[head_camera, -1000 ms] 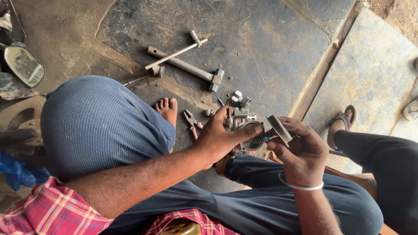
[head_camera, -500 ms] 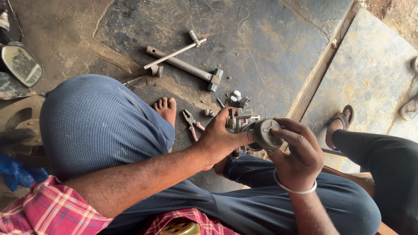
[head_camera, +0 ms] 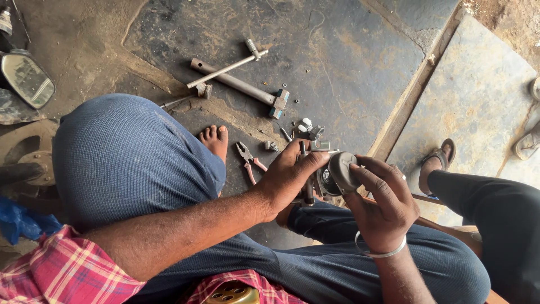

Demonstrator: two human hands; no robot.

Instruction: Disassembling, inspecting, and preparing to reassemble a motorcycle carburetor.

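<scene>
— What sort of place is this?

— A roadside repair workshop, worked at ground level. The floor (head_camera: pixel 360 62) is stained, oil-dark concrete, and tools lie straight on it: a long socket wrench (head_camera: pixel 239 84) at its middle, a T-handle spanner (head_camera: pixel 228 67) crossing that wrench, red-handled pliers (head_camera: pixel 249 160) below it.

— Anything that says vehicles?

— Loose nuts and small metal fittings (head_camera: pixel 306 128) lie just right of the wrench's head. Far left of the wrench stands a rear-view mirror (head_camera: pixel 27 79), and below the mirror a wheel hub (head_camera: pixel 34 163). A grey metal sheet (head_camera: pixel 478 95) covers the ground well right of the wrench.
</scene>
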